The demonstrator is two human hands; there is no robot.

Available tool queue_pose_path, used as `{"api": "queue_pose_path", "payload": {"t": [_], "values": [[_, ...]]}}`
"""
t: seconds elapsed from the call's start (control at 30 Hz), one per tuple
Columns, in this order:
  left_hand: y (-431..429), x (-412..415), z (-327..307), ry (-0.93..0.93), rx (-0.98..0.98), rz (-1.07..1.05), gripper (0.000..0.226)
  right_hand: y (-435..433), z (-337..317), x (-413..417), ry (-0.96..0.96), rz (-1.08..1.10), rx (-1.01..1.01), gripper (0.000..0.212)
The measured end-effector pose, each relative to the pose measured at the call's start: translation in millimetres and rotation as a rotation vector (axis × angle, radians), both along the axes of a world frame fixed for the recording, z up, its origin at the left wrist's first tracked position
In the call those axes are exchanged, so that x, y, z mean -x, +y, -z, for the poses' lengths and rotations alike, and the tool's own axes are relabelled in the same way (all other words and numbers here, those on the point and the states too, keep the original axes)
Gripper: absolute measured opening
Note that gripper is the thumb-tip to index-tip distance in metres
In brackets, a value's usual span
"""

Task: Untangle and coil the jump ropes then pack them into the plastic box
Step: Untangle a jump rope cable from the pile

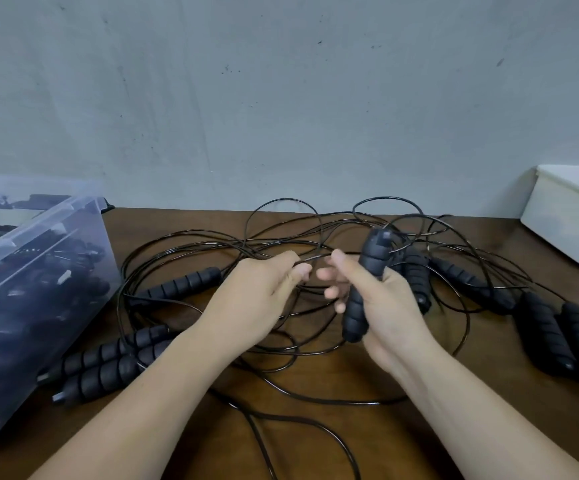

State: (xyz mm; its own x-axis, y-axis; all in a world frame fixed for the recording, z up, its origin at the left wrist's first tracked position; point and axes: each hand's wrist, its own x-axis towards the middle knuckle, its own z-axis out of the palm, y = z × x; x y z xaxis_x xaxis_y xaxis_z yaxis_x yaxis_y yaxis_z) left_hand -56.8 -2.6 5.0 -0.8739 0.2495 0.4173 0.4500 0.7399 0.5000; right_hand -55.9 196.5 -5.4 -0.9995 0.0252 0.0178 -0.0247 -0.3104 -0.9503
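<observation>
We've got a clear plastic box [39,223] at far left, tilted, standing on the brown wooden surface [163,220]. It already holds a pile of black rope gear; we can't tell how many items are in it.

Just right of the box, a pair of black ribbed foam handles [108,362] lies side by side on the surface, touching the box wall. A single ribbed handle [180,284] lies further back.

The tangle of thin black cords [281,233] spreads across the middle, with loops running toward the near edge.

The left hand [260,299] sits over the tangle with its fingers [300,271] curled, thumb and forefinger pinching one cord strand.

The right hand [381,306] is close beside it, the two not touching. It grips an upright black ribbed handle [367,282], tilted slightly and lifted off the surface. Its fingers [331,292] curl round the handle, with the tips showing on the left side.

Behind that hand, two more ribbed handles [468,282] lie in the cords. Further right, another pair of fat ribbed handles [558,334] lies together.

At far right a white plastic tub [558,223] sits on the surface, with something pink inside.
</observation>
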Motion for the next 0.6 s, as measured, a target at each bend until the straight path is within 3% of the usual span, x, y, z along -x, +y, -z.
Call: {"api": "queue_pose_path", "payload": {"t": [0.1, 0.2, 0.6], "values": [[6, -2, 4, 0.005, 0.075, 0.055, 0.035, -5, 3, -3, 0.036, -0.038, -0.050, 0.012], [7, -1, 7, -0.005, 0.109, 0.084, 0.035, -2, 1, -2, 0.039, -0.049, -0.018, 0.012], [-12, 5, -5, -0.025, -0.115, 0.069, 0.027, 33, -15, 16, 0.014, 0.139, 0.176, 0.011]]}}
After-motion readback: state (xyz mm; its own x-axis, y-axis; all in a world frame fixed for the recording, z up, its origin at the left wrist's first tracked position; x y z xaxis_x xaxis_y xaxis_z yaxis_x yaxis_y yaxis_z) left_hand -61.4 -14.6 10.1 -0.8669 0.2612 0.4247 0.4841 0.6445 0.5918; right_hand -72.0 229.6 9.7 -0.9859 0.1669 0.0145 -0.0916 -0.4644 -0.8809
